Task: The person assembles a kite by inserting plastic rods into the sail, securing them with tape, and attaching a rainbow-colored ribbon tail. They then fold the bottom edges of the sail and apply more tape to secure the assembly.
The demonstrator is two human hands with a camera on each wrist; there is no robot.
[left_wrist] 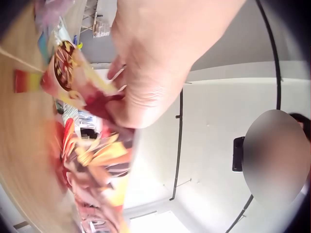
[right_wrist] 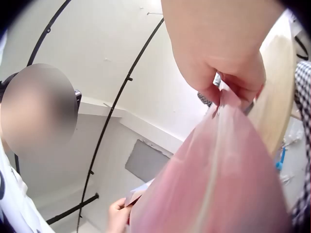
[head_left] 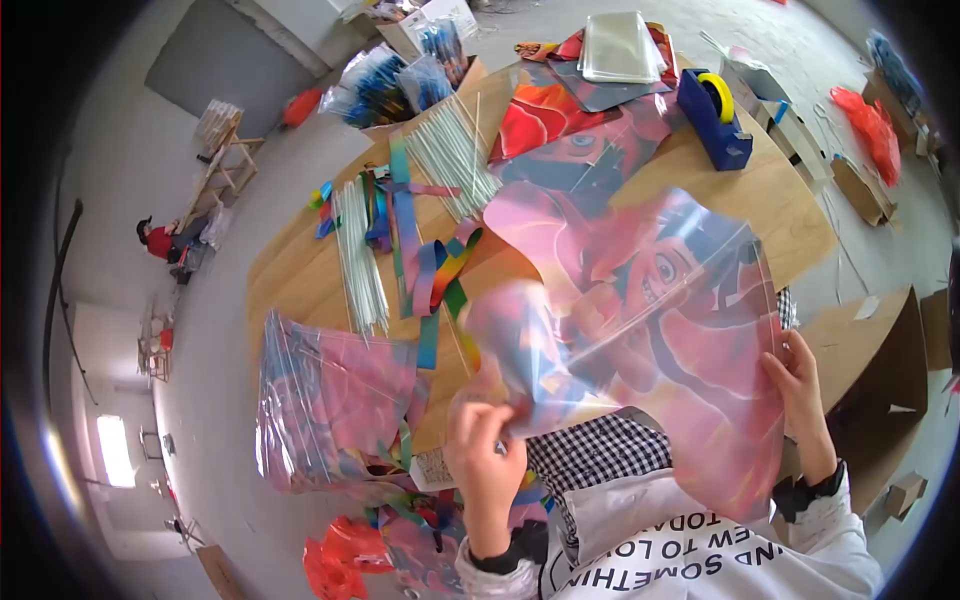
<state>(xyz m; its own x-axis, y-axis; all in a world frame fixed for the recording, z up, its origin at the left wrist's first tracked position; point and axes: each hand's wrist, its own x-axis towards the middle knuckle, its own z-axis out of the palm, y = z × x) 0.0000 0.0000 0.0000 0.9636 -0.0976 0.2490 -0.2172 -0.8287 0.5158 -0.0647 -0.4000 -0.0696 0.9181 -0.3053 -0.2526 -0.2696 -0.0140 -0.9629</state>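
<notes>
Both hands hold up a thin, glossy pink kite [head_left: 690, 330] printed with a cartoon face, above the near side of the wooden table. My left hand [head_left: 485, 450] pinches its lower left edge, which is blurred and curls upward. At the right edge, my right hand [head_left: 795, 375] grips the sheet between thumb and fingers. In the right wrist view a pale strip [right_wrist: 214, 179] runs down the kite from the right hand [right_wrist: 233, 82]. The left wrist view shows the left hand [left_wrist: 146, 92] pinching the kite's printed red and yellow material [left_wrist: 102, 155].
Bundles of white rods [head_left: 360, 260] and rainbow ribbons [head_left: 425, 275] lie on the wooden table [head_left: 290, 265]. A blue tape dispenser [head_left: 715, 120] stands at the far right, near clear plastic sleeves [head_left: 620, 48]. Plastic-wrapped printed sheets [head_left: 335, 400] overhang the left edge. A cardboard box [head_left: 880, 370] sits right.
</notes>
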